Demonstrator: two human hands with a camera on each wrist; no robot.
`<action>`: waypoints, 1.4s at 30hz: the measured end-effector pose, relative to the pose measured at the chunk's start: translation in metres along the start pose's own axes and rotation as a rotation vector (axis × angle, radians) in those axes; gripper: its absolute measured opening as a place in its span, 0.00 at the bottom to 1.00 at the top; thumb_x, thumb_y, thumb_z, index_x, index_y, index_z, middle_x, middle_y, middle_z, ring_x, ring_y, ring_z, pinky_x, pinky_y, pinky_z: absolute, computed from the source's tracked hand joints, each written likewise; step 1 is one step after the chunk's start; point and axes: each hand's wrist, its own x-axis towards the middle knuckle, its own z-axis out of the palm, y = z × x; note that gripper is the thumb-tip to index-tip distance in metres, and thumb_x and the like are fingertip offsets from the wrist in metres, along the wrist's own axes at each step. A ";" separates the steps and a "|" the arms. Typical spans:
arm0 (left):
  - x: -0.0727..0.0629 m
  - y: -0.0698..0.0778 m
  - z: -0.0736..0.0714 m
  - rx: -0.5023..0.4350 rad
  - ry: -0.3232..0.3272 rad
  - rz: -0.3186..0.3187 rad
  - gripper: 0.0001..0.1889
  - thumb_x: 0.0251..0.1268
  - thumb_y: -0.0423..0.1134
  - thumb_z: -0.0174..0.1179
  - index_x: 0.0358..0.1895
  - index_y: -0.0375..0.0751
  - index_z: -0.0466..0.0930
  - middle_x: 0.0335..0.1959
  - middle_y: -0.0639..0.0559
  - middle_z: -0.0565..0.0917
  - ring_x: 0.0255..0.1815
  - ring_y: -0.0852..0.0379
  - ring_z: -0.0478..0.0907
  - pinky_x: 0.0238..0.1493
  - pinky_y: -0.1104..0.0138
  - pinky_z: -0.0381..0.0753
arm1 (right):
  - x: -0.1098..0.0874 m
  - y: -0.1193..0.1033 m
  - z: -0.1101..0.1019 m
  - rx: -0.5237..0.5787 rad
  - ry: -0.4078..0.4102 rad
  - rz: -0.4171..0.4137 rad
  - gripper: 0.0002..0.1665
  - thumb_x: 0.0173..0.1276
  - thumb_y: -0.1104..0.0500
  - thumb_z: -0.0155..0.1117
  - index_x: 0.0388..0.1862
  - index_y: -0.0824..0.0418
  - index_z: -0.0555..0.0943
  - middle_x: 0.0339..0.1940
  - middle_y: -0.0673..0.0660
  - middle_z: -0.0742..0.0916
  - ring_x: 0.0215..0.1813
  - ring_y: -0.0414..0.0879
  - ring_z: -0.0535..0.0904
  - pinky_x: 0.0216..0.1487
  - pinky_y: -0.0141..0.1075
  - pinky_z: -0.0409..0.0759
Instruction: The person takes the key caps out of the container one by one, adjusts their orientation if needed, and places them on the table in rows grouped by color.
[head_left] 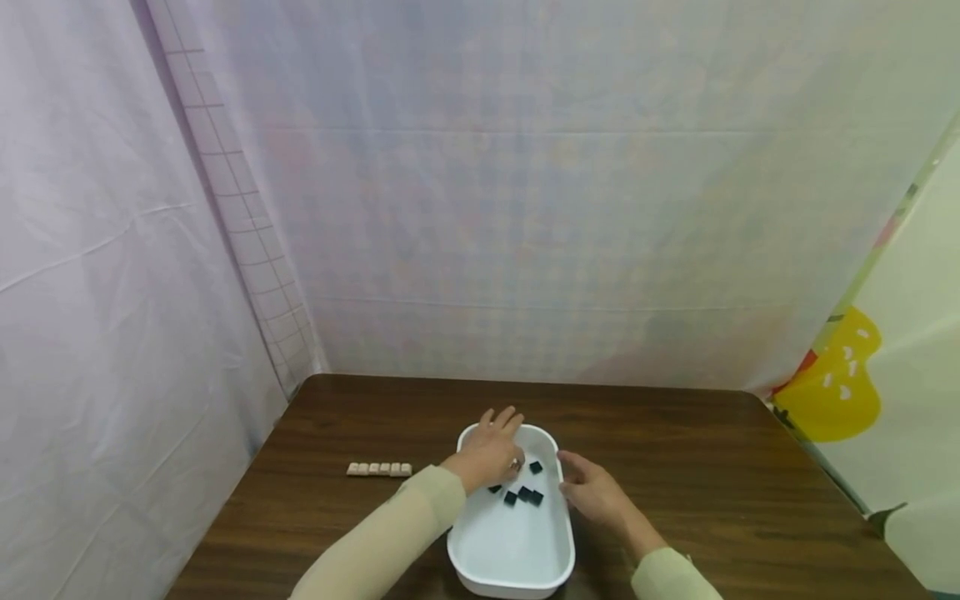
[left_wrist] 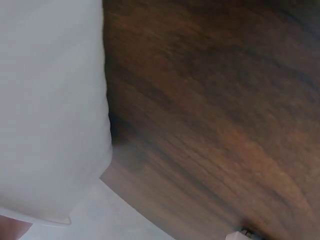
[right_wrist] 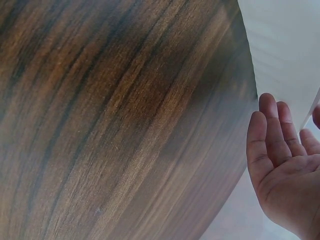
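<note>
A white oblong tub [head_left: 512, 542] stands on the table with several small dark square pieces, probably keycaps [head_left: 525, 493], lying loose on its floor. My left hand [head_left: 491, 452] reaches over the tub's left side, some fingers stretched toward the far rim. Its other fingertips point down inside, so whatever they touch is hidden. Against the tub's right rim, the straight fingers of my right hand [head_left: 592, 492] rest from outside. The right wrist view shows this hand [right_wrist: 285, 160] palm visible beside the white wall.
Left of the tub, several cream keycaps [head_left: 379, 469] sit side by side in a straight row. Dark wood-grain tabletop [head_left: 697, 475] surrounds the tub. Pale curtains [head_left: 525, 208] hang behind the table and at both sides.
</note>
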 end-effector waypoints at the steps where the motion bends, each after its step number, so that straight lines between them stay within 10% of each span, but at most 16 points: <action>1: 0.000 0.000 0.000 -0.018 0.011 -0.004 0.08 0.66 0.53 0.63 0.45 0.66 0.88 0.76 0.47 0.62 0.78 0.45 0.50 0.73 0.48 0.53 | 0.000 0.000 0.000 0.002 0.001 -0.002 0.32 0.63 0.70 0.59 0.68 0.71 0.70 0.35 0.62 0.87 0.32 0.50 0.82 0.34 0.41 0.80; 9: -0.003 -0.006 -0.009 -0.126 0.125 -0.032 0.07 0.68 0.48 0.62 0.41 0.57 0.89 0.64 0.48 0.73 0.67 0.49 0.65 0.64 0.57 0.68 | 0.000 0.000 0.002 0.010 0.014 -0.012 0.32 0.62 0.71 0.59 0.67 0.71 0.71 0.34 0.61 0.86 0.30 0.50 0.82 0.32 0.39 0.79; 20: -0.007 -0.008 -0.013 -0.273 0.144 0.072 0.08 0.56 0.34 0.64 0.21 0.47 0.81 0.18 0.63 0.73 0.21 0.65 0.66 0.25 0.75 0.65 | 0.001 0.002 0.000 -0.006 0.006 0.001 0.32 0.62 0.69 0.59 0.68 0.70 0.71 0.33 0.59 0.85 0.30 0.49 0.79 0.30 0.39 0.76; 28: -0.012 -0.014 -0.014 -0.367 0.143 0.113 0.05 0.58 0.32 0.61 0.29 0.45 0.85 0.23 0.59 0.82 0.25 0.65 0.71 0.33 0.73 0.71 | 0.001 0.000 0.000 -0.015 -0.014 0.028 0.32 0.64 0.69 0.59 0.69 0.70 0.70 0.35 0.59 0.85 0.31 0.49 0.80 0.31 0.39 0.76; 34: -0.021 -0.023 -0.018 -0.540 0.102 -0.023 0.09 0.60 0.33 0.62 0.41 0.40 0.88 0.32 0.58 0.84 0.31 0.66 0.75 0.36 0.73 0.74 | 0.002 0.001 0.000 -0.013 -0.011 0.033 0.32 0.64 0.69 0.59 0.69 0.69 0.70 0.36 0.60 0.85 0.32 0.49 0.80 0.32 0.39 0.77; 42: -0.037 -0.042 -0.025 -0.615 0.214 -0.096 0.13 0.62 0.33 0.60 0.49 0.34 0.86 0.38 0.50 0.84 0.39 0.58 0.80 0.41 0.67 0.79 | 0.003 0.000 0.000 -0.024 -0.022 0.043 0.32 0.64 0.68 0.59 0.69 0.68 0.70 0.37 0.60 0.85 0.33 0.49 0.80 0.33 0.40 0.77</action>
